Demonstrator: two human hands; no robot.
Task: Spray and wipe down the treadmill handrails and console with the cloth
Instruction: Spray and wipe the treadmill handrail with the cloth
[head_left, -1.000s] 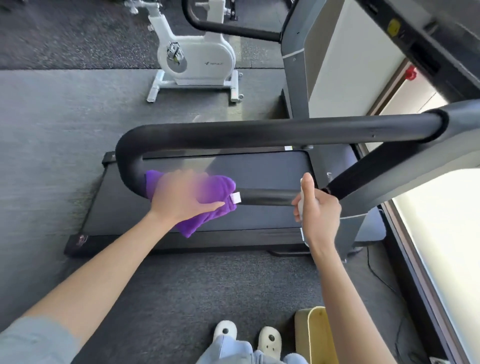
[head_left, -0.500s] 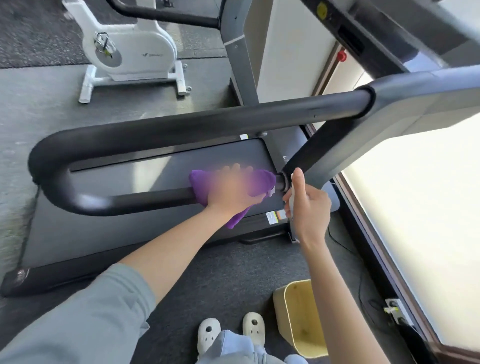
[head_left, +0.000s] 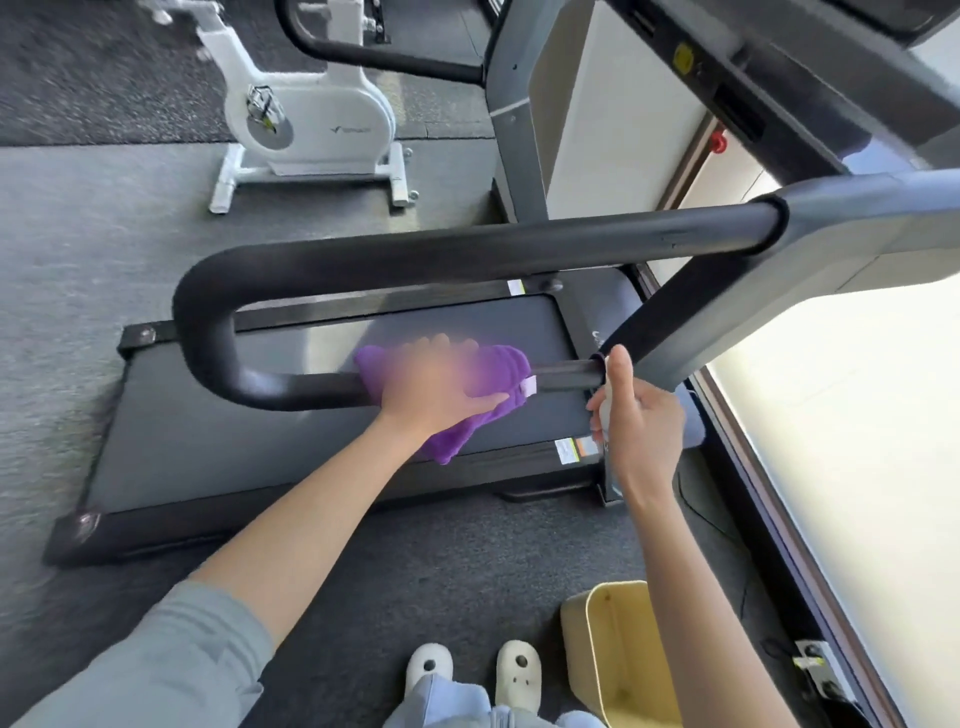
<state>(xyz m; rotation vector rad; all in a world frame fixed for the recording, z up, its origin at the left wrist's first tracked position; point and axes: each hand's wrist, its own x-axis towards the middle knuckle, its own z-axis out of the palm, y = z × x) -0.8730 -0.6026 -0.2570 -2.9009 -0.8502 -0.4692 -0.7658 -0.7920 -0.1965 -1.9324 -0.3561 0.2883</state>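
1. Grey gym floor (head_left: 78, 291), with black treadmill deck (head_left: 218, 457), white exercise bike (head_left: 311, 119) behind, yellow bin (head_left: 613, 654) near white shoes (head_left: 428, 665).
2. Purple cloth (head_left: 498, 369) wrapped over lower black handrail (head_left: 291, 387), clasped by blurred left hand (head_left: 436, 389).
3. Right hand (head_left: 641, 431) curled round white spray bottle (head_left: 604, 410), thumb raised, beside handrail's right end.
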